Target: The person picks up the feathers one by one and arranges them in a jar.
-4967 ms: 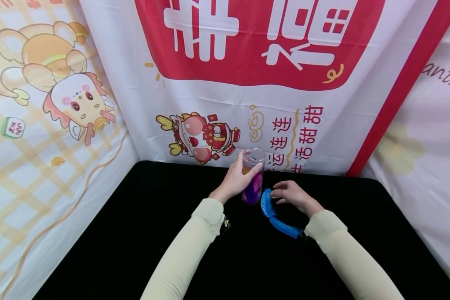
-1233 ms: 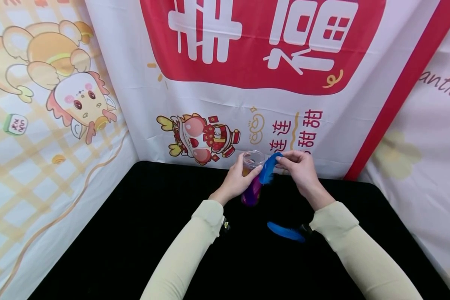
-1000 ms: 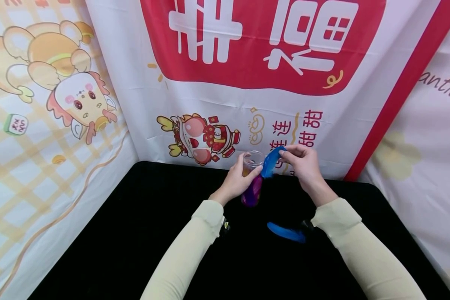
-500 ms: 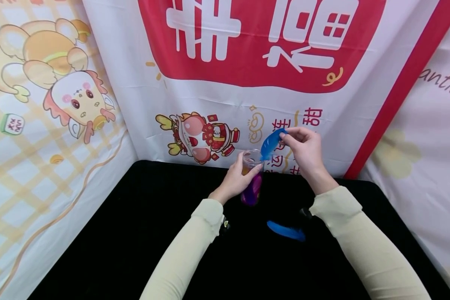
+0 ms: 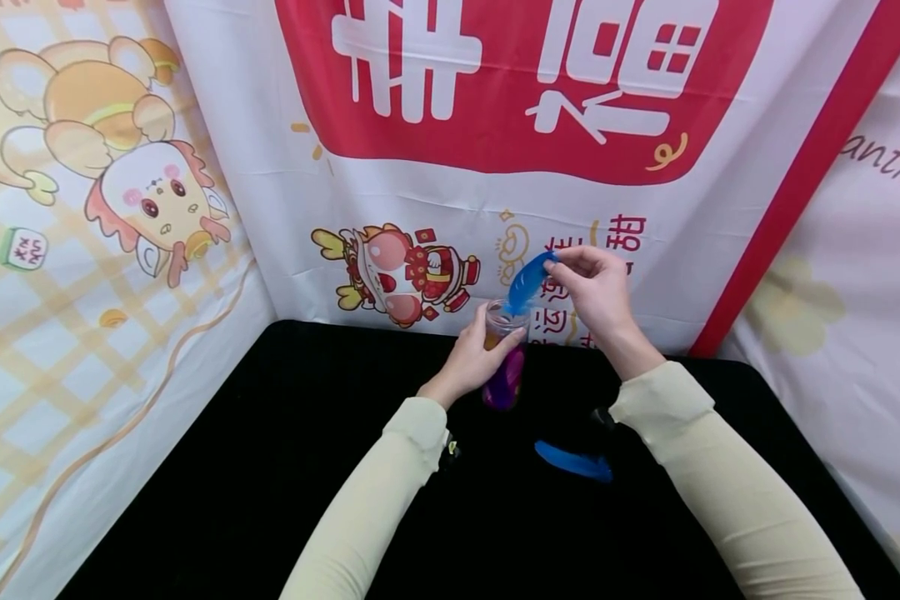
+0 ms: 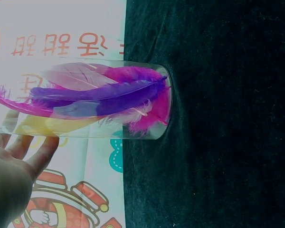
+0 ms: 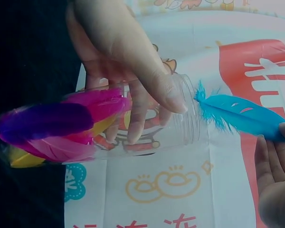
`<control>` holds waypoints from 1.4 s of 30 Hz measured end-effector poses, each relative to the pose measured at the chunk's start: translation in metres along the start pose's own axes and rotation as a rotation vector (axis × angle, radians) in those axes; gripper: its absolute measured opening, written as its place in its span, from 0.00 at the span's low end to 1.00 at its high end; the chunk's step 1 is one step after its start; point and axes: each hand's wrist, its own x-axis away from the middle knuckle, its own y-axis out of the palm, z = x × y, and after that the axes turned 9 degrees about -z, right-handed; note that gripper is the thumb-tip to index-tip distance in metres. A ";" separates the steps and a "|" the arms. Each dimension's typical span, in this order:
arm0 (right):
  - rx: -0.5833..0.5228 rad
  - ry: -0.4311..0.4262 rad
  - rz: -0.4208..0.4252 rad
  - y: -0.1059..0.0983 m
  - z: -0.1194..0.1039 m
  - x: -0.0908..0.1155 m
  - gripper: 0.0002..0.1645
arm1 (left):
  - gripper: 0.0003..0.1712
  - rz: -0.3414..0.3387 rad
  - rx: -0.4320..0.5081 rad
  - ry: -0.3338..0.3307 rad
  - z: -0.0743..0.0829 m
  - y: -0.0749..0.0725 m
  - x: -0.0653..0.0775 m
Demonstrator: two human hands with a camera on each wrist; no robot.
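A clear jar (image 5: pixel 505 367) stands upright near the table's far edge, with purple, pink and yellow feathers (image 6: pixel 104 97) inside it. My left hand (image 5: pixel 470 358) grips the jar near its upper part, fingers and thumb round the wall. Between thumb and fingers, my right hand (image 5: pixel 596 287) pinches a blue feather (image 5: pixel 528 283) by its upper end. The feather's lower, fluffy end hangs at the jar's open mouth; in the right wrist view that end (image 7: pixel 206 102) lies right by the rim. A second blue feather (image 5: pixel 573 462) lies on the table below the right hand.
The black cloth-covered table (image 5: pixel 307 475) ends just behind the jar at a white and red printed curtain (image 5: pixel 390 192). A patterned curtain (image 5: pixel 82 333) hangs on the left side and a pale one (image 5: pixel 832 317) on the right.
My right hand has taken one blue feather from the table, lifted it, then shifted left so its lower end is over the jar mouth. My left hand stays on the jar.
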 end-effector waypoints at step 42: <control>0.438 0.028 -0.433 0.012 0.018 0.001 0.12 | 0.48 -0.016 -0.016 0.004 -0.001 -0.001 0.000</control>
